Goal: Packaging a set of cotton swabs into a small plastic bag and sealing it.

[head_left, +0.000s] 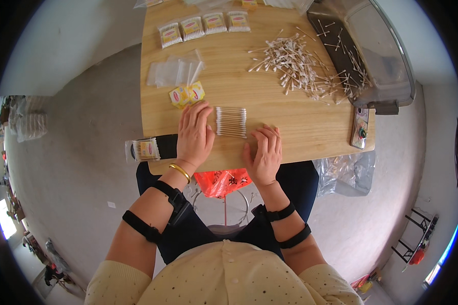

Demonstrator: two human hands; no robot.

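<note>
A neat row of cotton swabs (pixel 231 122) lies side by side on the wooden table between my two hands. My left hand (pixel 194 133) rests left of the row, palm down, fingers stretched forward and holding nothing visible. Its fingertips reach the near edge of some small yellow-and-white cards (pixel 187 95). To the right of the row, my right hand (pixel 266 152) lies on the table near its front edge. Its fingers are loosely bent, thumb apart, with nothing seen in them. Beside my left wrist, a filled pack of swabs (pixel 146 149) sits on a dark flat object (pixel 167 147).
A heap of loose swabs (pixel 296 61) spreads toward a tipped clear bin (pixel 392 61) at the right. Clear plastic bags (pixel 173 71) lie behind the cards. Several filled packs (pixel 192 28) line the far left. A phone (pixel 360 127) lies by the right edge.
</note>
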